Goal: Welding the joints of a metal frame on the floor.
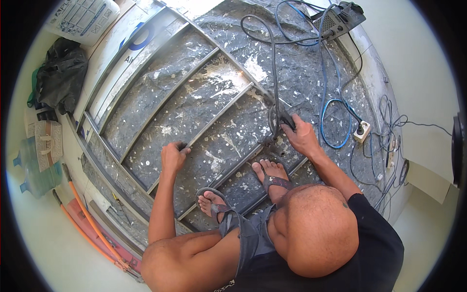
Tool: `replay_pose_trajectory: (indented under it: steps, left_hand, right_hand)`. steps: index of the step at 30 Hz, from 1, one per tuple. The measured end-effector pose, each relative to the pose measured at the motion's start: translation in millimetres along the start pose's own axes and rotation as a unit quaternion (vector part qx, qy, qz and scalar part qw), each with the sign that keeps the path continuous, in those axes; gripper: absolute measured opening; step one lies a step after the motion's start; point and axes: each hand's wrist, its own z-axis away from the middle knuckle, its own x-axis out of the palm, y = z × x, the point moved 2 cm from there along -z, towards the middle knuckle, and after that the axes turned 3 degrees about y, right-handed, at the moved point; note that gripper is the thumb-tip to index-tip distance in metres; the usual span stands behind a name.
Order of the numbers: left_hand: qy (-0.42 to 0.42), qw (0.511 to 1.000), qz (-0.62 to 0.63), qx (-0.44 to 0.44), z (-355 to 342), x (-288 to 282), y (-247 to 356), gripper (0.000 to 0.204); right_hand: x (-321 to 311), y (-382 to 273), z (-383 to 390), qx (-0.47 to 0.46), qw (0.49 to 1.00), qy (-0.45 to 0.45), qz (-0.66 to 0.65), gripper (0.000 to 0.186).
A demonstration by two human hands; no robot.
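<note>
A grey metal frame (pixel 209 36) with several parallel crossbars lies on the dark, paint-spattered sheet in front of me. My left hand (pixel 174 156) is closed around one crossbar (pixel 221 113), its fingers on the near part of the bar. At the right side of the frame, my right hand (pixel 302 137) grips the black handle of a welding electrode holder (pixel 278 116). A thick dark cable loops up from the holder. A small orange glow shows on the frame's long side bar, beyond the crossbar's far end. My sandalled feet rest among the nearer bars.
A welding machine (pixel 340 20) sits at the far right with cables trailing down. A white socket block (pixel 361 131) holds a black plug. At left are a white bucket (pixel 82 22), a black bag (pixel 62 75), a clear water jug (pixel 36 168) and an orange-handled tool (pixel 92 219).
</note>
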Motion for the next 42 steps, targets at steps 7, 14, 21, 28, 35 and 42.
replay_pose_trajectory:
  steps: [7,14,21,28,35,42]
  left_hand:
    - [0.005,1.0,-0.009,0.0,1,0,0,0.029]
    - [0.009,1.0,-0.008,0.005,2,-2,3,0.028]
    - [0.002,1.0,0.01,-0.002,0,0,0,0.029]
    - [0.01,1.0,-0.001,0.0,0,-1,1,0.03]
    - [-0.001,1.0,0.0,-0.011,-2,-1,-1,0.031]
    - [-0.003,1.0,0.016,-0.002,-2,0,-3,0.032]
  right_hand:
    - [5,16,-11,0.03,0.995,0.022,-0.09,0.034]
    - [6,19,-17,0.058,0.994,0.006,-0.089,0.036]
    - [4,18,-19,0.034,0.995,0.011,-0.089,0.036]
    - [0,13,-17,0.01,1.0,0.014,0.0,0.032]
    - [-22,27,-26,0.079,0.991,-0.03,-0.106,0.035]
    - [-14,28,-27,0.036,0.996,-0.03,-0.081,0.038]
